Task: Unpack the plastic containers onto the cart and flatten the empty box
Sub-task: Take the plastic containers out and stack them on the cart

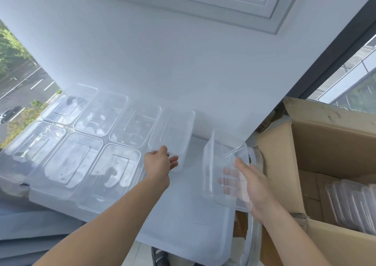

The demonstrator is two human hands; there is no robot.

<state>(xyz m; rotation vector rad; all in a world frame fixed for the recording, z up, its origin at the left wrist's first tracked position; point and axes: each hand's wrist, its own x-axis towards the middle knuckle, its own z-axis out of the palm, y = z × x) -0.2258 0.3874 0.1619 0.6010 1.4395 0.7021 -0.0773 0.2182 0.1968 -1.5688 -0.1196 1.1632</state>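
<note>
Several clear plastic containers [85, 156] lie in two rows on the pale cart top [183, 221]. My left hand [159, 161] touches the near edge of the rightmost container in the far row [173, 130], thumb on its rim, fingers loosely bent. My right hand [247, 186] grips another clear container [219, 164], tilted up on edge above the cart's right side; the fingers show through its wall. The open cardboard box [317, 143] stands at the right, with a stack of clear containers [354, 202] inside.
A white wall rises just behind the cart. A dark window frame [329, 58] runs diagonally at the right, glass beyond it. At the left a window looks down on a street. A sandalled foot [159, 258] shows below the cart's front edge.
</note>
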